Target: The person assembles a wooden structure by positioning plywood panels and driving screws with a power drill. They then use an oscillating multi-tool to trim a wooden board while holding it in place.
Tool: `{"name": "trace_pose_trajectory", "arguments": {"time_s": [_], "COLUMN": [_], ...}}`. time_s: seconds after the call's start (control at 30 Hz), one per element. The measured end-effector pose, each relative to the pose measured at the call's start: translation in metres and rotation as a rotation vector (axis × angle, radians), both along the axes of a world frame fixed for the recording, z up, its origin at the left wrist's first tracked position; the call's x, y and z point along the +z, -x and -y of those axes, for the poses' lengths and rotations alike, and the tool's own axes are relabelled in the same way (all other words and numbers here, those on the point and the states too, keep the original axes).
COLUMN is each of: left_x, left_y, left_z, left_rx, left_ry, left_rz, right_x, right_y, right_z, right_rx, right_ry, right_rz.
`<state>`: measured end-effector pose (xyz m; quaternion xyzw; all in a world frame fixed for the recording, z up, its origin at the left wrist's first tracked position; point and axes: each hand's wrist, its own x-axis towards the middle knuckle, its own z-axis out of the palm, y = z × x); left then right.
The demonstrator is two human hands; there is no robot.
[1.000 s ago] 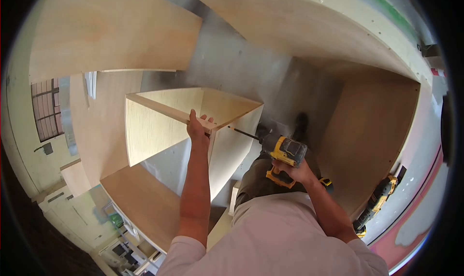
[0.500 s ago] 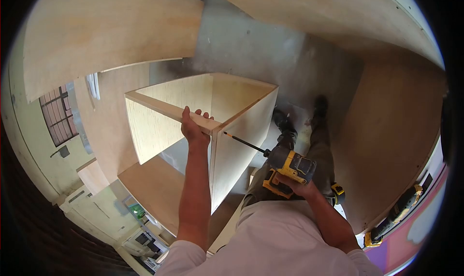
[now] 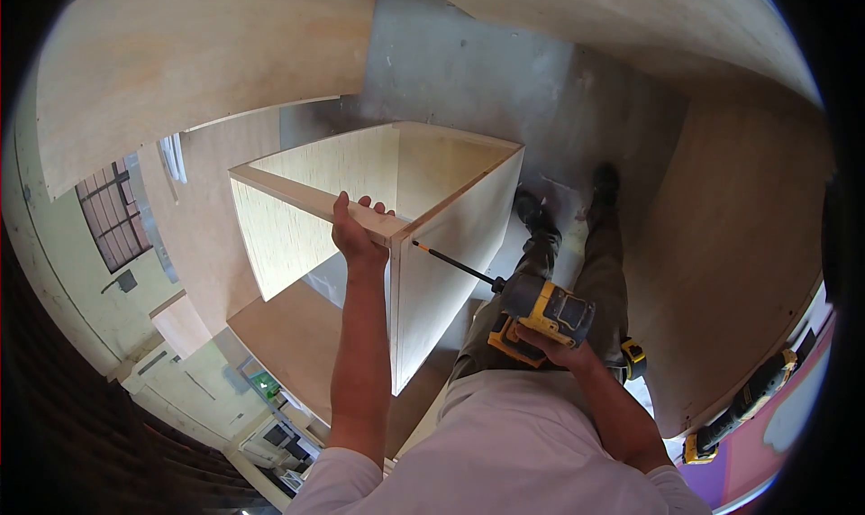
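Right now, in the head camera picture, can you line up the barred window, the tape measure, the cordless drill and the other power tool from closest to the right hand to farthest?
1. Cordless drill: gripped in the right hand.
2. Tape measure: just right of it, by the hip.
3. Other power tool: farther right.
4. Barred window: far left.

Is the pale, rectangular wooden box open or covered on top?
The box is open on top: its pale inner panels show beyond the flat wooden rail gripped by the left hand.
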<state>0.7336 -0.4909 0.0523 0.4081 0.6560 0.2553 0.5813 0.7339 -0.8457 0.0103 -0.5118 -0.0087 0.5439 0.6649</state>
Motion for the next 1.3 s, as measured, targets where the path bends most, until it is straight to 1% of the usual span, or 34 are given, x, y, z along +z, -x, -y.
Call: {"name": "trace_pose_trajectory", "arguments": {"time_s": [0.03,0.23,0.33,0.4,0.47,0.53,0.63,0.73,0.83,1.13,1.23,1.3], "left_x": [0.0,-0.001,-0.002,-0.002,-0.002,-0.001,0.0,0.0,-0.001,-0.002,-0.001,-0.001], "left_y": [0.0,0.004,0.004,0.002,0.001,-0.001,-0.005,-0.005,-0.002,0.001,0.0,0.001], "left_z": [0.0,-0.001,0.0,0.001,0.004,0.005,0.01,0.01,0.011,0.01,0.01,0.01], "left_rx": [0.001,0.016,0.023,0.027,0.028,0.042,0.055,0.046,0.047,0.041,0.047,0.042], "left_ry": [-0.003,-0.006,-0.01,-0.013,-0.021,-0.033,-0.051,-0.061,-0.072,-0.072,-0.072,-0.072], "left_rz": [-0.002,-0.002,0.003,0.004,0.002,-0.012,-0.042,-0.044,-0.048,-0.04,-0.048,-0.055], "right_x": [-0.001,-0.001,-0.006,-0.005,-0.006,-0.011,-0.019,-0.016,-0.016,-0.016,-0.016,-0.011], "right_y": [0.001,0.006,0.008,0.006,0.01,0.027,0.036,0.031,0.03,0.026,0.025,0.019], "right_z": [0.0,0.0,0.001,-0.003,-0.001,0.001,0.006,0.006,0.006,0.009,0.006,0.005], "right_rx": [0.004,-0.004,0.111,0.139,0.116,0.039,0.104,0.028,0.075,0.1,0.076,0.115], "right_ry": [0.001,0.014,-0.028,-0.098,-0.145,-0.174,-0.138,-0.151,-0.171,-0.205,-0.22,-0.223], "right_rz": [0.013,-0.107,0.081,0.271,0.332,0.266,0.276,0.152,0.305,0.232,0.336,0.39]}}
